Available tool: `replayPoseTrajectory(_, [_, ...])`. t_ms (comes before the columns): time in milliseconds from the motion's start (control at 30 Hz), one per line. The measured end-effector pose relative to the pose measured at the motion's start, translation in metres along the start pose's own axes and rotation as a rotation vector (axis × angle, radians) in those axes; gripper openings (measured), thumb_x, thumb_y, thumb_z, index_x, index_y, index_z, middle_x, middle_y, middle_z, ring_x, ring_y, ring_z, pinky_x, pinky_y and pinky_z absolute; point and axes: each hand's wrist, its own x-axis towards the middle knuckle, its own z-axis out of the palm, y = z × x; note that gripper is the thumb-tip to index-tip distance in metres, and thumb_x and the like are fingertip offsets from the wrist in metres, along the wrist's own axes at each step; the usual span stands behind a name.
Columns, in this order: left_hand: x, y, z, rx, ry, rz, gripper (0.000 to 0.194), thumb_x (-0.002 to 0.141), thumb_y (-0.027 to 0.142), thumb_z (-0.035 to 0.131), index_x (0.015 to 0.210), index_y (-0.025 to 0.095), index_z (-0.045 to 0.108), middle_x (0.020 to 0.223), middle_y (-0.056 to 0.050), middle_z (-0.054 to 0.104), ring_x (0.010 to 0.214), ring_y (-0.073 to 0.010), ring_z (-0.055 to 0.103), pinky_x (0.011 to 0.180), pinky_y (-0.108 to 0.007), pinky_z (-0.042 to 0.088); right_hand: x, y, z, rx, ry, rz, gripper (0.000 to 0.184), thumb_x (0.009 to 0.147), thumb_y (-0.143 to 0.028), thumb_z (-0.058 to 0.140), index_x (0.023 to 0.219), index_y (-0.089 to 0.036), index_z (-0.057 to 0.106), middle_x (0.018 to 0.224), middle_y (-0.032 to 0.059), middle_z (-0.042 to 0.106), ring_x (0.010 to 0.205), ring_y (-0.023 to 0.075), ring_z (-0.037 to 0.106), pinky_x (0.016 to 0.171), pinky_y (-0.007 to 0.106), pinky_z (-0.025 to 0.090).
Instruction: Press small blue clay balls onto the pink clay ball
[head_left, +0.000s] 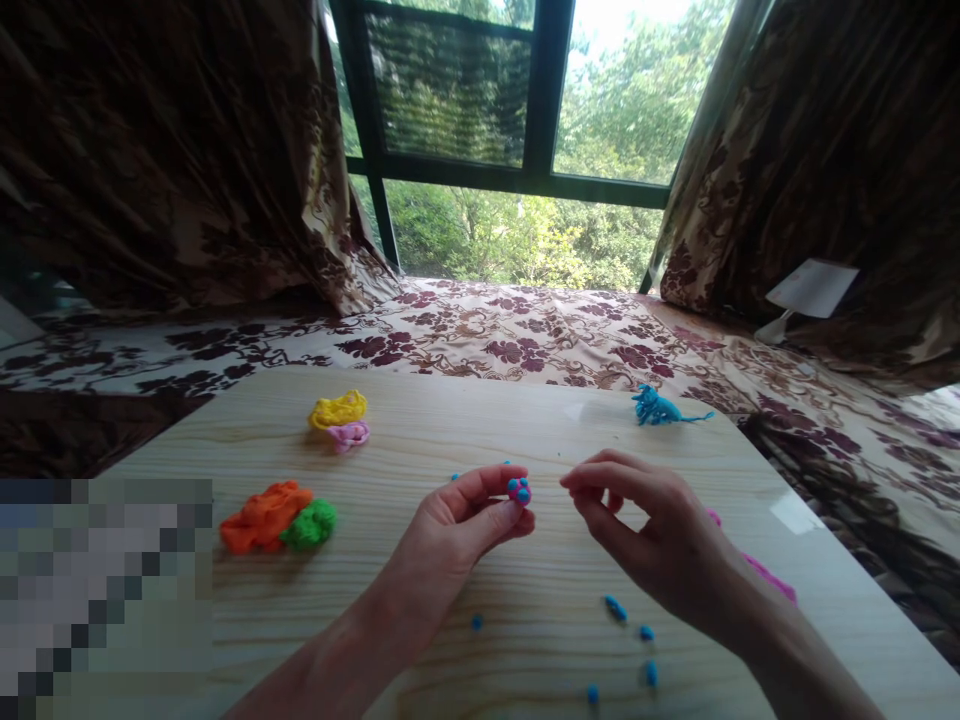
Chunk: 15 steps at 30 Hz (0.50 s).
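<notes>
Some small blue bits (615,608) lie on the near part of the desk (405,640). Past them, the person's left hand (461,525) pinches a pink and blue ball (519,490) in its fingers (478,486), up over the desk. The right hand (660,510) is bent near the ball; one cannot tell if its fingers meet. An orange lump (266,517) touches a green lump (310,525). Farther sits a blue lump (657,407).

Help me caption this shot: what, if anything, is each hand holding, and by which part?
The left hand holds a small pink-and-blue piece by its edge, between thumb and fingers. Whether the right hand holds anything cannot be told.
</notes>
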Motion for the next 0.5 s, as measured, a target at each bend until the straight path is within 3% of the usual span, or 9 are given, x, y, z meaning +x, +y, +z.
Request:
replayPoseTrajectory(100, [0.001,-0.001,-0.001,-0.015,0.020,-0.011,0.029,0.075,0.023,0.063,0.103,0.020,0.061,0.093,-0.003,0.065,0.088,-0.0153,0.060,0.090,-0.031,0.040,-0.008,0.004,-0.017,-0.149,-0.278,0.118,0.016,0.078,-0.015,0.054,0.079,-0.027,0.064,0.068,-0.0055,0.061,0.060,0.0098,0.053,0.054,0.021,0.036])
replayPoseTrajectory(167, [0.002,-0.002,0.000,-0.014,0.022,-0.008,0.030,0.074,0.021,0.063,0.103,0.021,0.061,0.091,-0.002,0.066,0.088,-0.0143,0.060,0.090,-0.030,0.039,-0.015,0.006,-0.021,-0.243,-0.380,0.155,0.016,0.076,-0.016,0.055,0.073,-0.028,0.064,0.065,-0.0060,0.062,0.059,0.0105,0.054,0.054,0.022,0.034])
replayPoseTrajectory(367, [0.001,0.002,0.004,0.007,0.024,-0.007,0.032,0.071,0.019,0.065,0.103,0.022,0.062,0.089,-0.001,0.065,0.085,-0.0119,0.057,0.087,-0.027,0.038,-0.026,0.010,-0.010,-0.478,-0.424,0.264,0.005,0.067,-0.022,0.062,0.063,-0.024,0.064,0.061,-0.0016,0.064,0.061,0.0154,0.057,0.053,0.024,0.029])
replayPoseTrajectory(500, [0.000,0.003,0.004,0.022,0.018,0.009,0.032,0.071,0.023,0.067,0.103,0.023,0.062,0.090,0.000,0.064,0.086,-0.0118,0.056,0.087,-0.027,0.038,-0.023,0.004,-0.006,-0.505,-0.435,0.282,0.009,0.068,-0.018,0.060,0.061,-0.021,0.065,0.060,0.0008,0.064,0.060,0.0152,0.058,0.053,0.024,0.030])
